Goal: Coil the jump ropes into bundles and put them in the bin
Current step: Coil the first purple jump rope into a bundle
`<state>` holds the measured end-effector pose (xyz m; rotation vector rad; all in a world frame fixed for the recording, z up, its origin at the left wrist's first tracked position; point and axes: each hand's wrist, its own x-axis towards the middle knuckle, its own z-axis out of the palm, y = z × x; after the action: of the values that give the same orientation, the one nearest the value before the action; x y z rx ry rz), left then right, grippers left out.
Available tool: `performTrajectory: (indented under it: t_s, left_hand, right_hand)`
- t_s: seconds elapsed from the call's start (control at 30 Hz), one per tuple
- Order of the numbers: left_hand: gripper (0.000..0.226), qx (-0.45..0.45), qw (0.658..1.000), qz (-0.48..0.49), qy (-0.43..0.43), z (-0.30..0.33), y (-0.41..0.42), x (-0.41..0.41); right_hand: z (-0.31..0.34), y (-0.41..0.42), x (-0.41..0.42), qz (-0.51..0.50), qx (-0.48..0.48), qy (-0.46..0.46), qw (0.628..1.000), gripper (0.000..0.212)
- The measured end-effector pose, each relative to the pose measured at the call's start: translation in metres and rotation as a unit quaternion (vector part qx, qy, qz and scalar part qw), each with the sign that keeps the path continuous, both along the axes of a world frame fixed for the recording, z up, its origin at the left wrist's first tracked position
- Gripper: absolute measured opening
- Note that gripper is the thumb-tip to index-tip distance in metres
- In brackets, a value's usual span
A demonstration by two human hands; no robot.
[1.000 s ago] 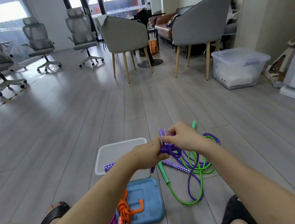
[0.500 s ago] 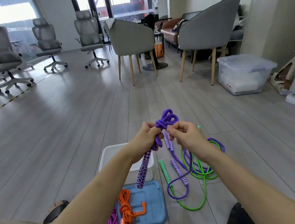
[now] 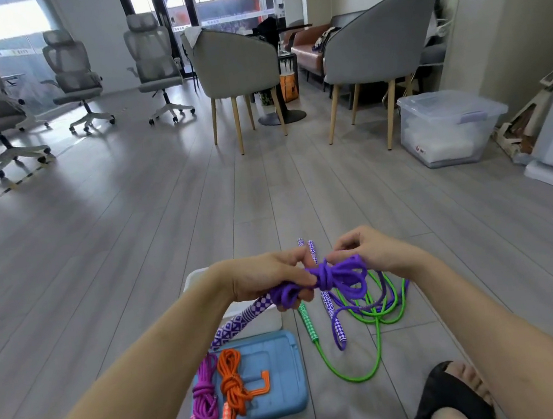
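I hold a knotted purple jump rope bundle above the floor. My left hand grips its left loops, and a checked purple handle hangs down from that fist. My right hand pinches the bundle's right loops. The white bin sits on the floor below my left wrist, mostly hidden. On the floor under my hands lie a loose green rope and another loose purple rope, tangled together. Coiled magenta and orange bundles rest on the blue lid.
My sandalled right foot is at the lower right. Two grey armchairs and a round table stand ahead, office chairs at the far left. A lidded clear storage box stands by the right wall.
The purple bundle has come down from its upright, raised position and now lies sideways between my hands, with the knot pulled in at its middle.
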<state>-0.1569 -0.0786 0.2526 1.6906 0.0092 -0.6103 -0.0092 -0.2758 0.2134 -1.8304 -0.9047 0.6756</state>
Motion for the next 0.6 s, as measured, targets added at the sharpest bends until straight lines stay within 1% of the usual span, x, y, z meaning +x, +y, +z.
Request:
performTrajectory:
  t_s: [0.1,0.17,0.27,0.33,0.4,0.5,0.53,0.6]
  left_hand:
    - [0.018,0.11,0.994,0.001,-0.001,-0.017,-0.006,0.003]
    - [0.014,0.17,0.985,0.01,-0.001,-0.025,-0.014,0.004]
    - [0.018,0.26,0.963,0.067,-0.027,-0.035,-0.017,0.01]
    - [0.021,0.292,0.95,0.104,-0.047,-0.038,-0.014,0.014]
    - [0.023,0.274,0.947,0.156,-0.062,-0.039,-0.01,0.016]
    - [0.032,0.169,0.945,0.27,-0.079,-0.039,-0.001,0.016]
    - [0.036,0.138,0.94,0.299,-0.087,-0.039,0.003,0.017]
    - [0.039,0.097,0.936,0.321,-0.108,-0.036,0.01,0.017]
  right_hand:
    - [0.0,0.006,0.001,-0.018,-0.048,-0.064,0.997,0.018]
    - [0.002,0.011,-0.003,-0.021,-0.075,-0.104,0.991,0.022]
    - [0.006,0.021,-0.014,-0.061,-0.077,-0.168,0.981,0.023]
    - [0.009,0.029,-0.024,-0.068,-0.064,-0.187,0.978,0.019]
    - [0.01,0.035,-0.035,-0.056,-0.06,-0.2,0.976,0.019]
    - [0.01,0.038,-0.041,-0.063,-0.031,-0.204,0.976,0.017]
    - [0.01,0.038,-0.041,-0.07,-0.016,-0.192,0.979,0.016]
    - [0.012,0.036,-0.041,-0.077,0.028,-0.139,0.987,0.014]
